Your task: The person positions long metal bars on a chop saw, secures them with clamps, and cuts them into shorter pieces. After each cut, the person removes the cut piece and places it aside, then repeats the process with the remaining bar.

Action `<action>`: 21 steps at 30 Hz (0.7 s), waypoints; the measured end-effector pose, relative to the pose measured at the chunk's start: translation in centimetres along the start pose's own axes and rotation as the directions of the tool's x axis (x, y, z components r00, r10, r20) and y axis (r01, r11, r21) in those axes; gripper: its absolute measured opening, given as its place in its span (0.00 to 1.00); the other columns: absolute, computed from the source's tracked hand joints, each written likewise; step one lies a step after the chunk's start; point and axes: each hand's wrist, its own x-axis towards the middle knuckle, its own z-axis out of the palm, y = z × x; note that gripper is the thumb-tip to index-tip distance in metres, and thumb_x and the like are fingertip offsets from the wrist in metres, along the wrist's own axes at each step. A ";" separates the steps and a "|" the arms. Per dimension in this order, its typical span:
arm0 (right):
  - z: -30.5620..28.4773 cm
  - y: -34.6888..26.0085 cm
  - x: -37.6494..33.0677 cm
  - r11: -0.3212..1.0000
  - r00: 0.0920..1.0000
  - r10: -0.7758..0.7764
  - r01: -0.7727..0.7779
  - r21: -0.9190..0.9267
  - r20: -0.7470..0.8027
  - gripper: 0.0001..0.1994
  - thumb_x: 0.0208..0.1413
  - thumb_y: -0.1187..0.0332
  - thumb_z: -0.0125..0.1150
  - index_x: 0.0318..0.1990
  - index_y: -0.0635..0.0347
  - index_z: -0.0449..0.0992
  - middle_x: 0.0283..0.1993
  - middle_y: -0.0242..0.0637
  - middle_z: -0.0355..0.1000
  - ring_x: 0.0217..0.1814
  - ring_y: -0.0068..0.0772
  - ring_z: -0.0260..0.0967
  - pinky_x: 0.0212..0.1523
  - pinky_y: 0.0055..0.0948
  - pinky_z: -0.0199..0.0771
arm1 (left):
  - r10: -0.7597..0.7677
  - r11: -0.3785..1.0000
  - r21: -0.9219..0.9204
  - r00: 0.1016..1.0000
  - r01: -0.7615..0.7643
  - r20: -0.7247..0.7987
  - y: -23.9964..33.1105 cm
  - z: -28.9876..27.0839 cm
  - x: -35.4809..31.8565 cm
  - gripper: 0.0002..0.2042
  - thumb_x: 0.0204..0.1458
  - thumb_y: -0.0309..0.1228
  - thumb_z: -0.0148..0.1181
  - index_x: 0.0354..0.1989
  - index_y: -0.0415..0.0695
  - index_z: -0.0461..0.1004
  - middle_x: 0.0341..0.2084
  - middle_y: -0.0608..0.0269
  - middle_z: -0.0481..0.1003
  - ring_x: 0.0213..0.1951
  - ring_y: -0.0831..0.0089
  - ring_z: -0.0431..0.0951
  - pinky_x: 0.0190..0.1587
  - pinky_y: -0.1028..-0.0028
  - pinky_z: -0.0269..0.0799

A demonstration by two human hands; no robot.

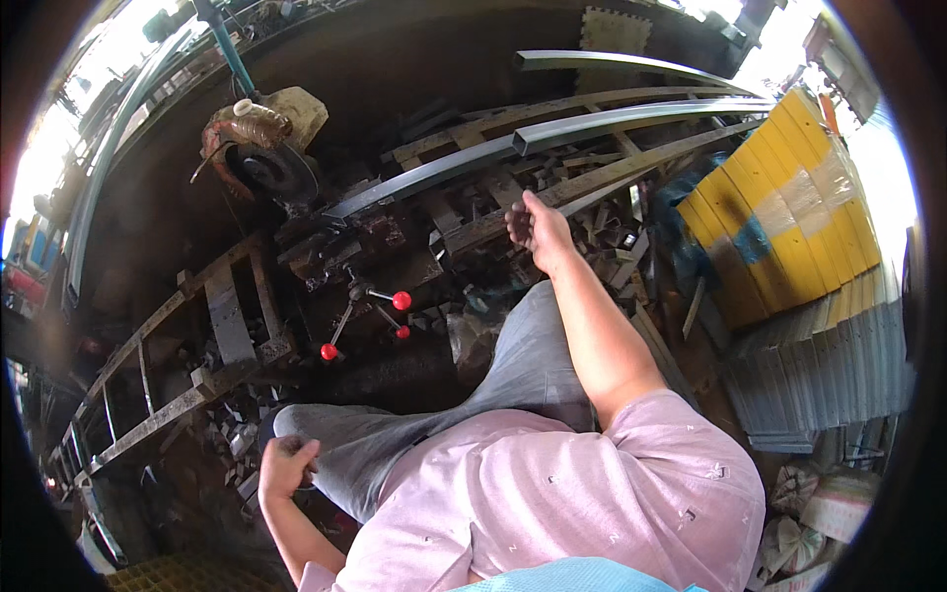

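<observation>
My right hand is held out over the rack with its fingers loosely apart and nothing visible in it. Just beyond it lies a grey square metal tube, its hollow end facing left. Another length of metal tube runs left to the clamp area of a cut-off saw. In front of the saw, a clamp handle carries red ball knobs. My left hand hangs beside my left thigh, fingers slightly bent and partly hidden, with no object visible in it.
A ladder-like metal rack extends to the left. Stacked yellow panels and grey metal pieces stand at the right. Short offcuts litter the ground under the rack. Sacks lie at the lower right. Another tube lies at the back.
</observation>
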 end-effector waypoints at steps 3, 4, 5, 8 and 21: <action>1.6 1.0 5.3 0.993 0.997 0.073 -0.074 0.091 0.014 0.20 0.72 0.50 0.66 0.50 0.60 0.77 0.44 0.42 0.83 0.41 0.39 0.81 0.43 0.38 0.83 | -0.015 0.997 0.077 0.999 0.018 -0.042 0.4 2.4 0.8 0.17 0.63 0.34 0.72 0.26 0.33 0.79 0.18 0.55 0.80 0.15 0.71 0.78 0.19 0.71 0.71; 2.8 1.5 6.6 0.989 0.996 0.092 -0.094 0.114 0.019 0.20 0.72 0.50 0.67 0.51 0.61 0.76 0.45 0.44 0.82 0.41 0.41 0.81 0.43 0.39 0.83 | -0.087 0.995 0.037 0.990 0.092 -0.110 0.7 2.9 1.1 0.19 0.63 0.35 0.72 0.25 0.33 0.78 0.17 0.53 0.81 0.14 0.69 0.79 0.18 0.70 0.71; 4.0 1.9 7.8 0.984 0.994 0.111 -0.113 0.139 0.023 0.21 0.71 0.51 0.68 0.53 0.61 0.75 0.47 0.45 0.81 0.42 0.43 0.81 0.43 0.40 0.84 | -0.110 0.993 0.018 0.986 0.113 -0.128 1.1 3.1 1.2 0.19 0.63 0.36 0.72 0.25 0.32 0.78 0.17 0.53 0.81 0.14 0.69 0.79 0.17 0.70 0.71; 6.4 3.5 11.5 0.936 0.981 0.192 -0.184 0.299 0.002 0.23 0.71 0.55 0.68 0.58 0.66 0.73 0.49 0.49 0.78 0.41 0.49 0.81 0.41 0.46 0.87 | -0.122 0.992 0.010 0.971 0.126 -0.204 2.4 4.0 2.5 0.19 0.64 0.37 0.72 0.28 0.30 0.80 0.16 0.54 0.80 0.14 0.69 0.78 0.18 0.69 0.71; 8.5 7.2 22.0 0.807 0.973 0.229 -0.211 0.552 0.037 0.14 0.73 0.57 0.66 0.54 0.54 0.73 0.42 0.37 0.76 0.38 0.35 0.81 0.27 0.32 0.74 | -0.240 0.825 0.461 0.941 0.327 -0.239 7.0 3.9 4.5 0.33 0.61 0.60 0.71 0.50 0.35 0.86 0.41 0.36 0.86 0.41 0.44 0.87 0.49 0.50 0.81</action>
